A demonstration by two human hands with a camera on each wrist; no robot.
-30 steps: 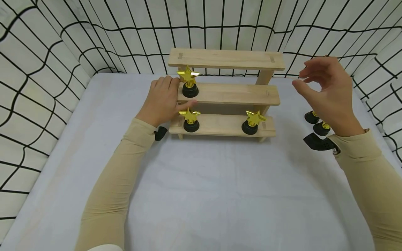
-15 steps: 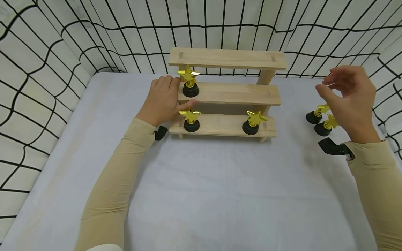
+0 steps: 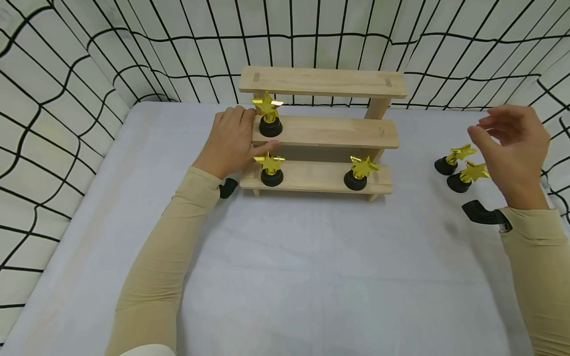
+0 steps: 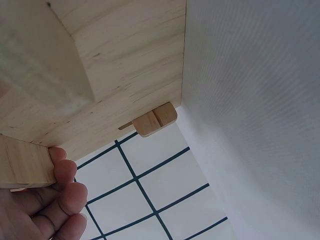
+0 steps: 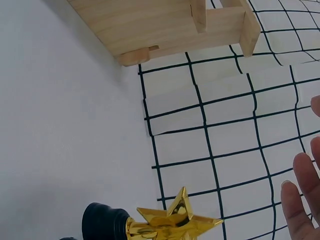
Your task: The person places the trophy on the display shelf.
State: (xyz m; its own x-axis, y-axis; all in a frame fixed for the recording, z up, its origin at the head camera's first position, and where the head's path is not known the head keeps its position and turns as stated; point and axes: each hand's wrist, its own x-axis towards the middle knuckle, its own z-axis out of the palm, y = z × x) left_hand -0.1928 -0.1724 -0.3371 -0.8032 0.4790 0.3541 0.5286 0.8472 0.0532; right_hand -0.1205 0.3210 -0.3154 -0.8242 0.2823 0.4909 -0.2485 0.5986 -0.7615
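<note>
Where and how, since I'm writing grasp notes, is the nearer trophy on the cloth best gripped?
Likely pinch the nearer trophy by its gold star, coming from the right, where the right hand hovers: it stands upright, star on top, and a neighbouring trophy crowds its far-left side.

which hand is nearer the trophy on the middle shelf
Left. The left hand grips the left end of the wooden rack, right beside the trophy; the right hand is raised well to the right, past the rack's other end.
</note>
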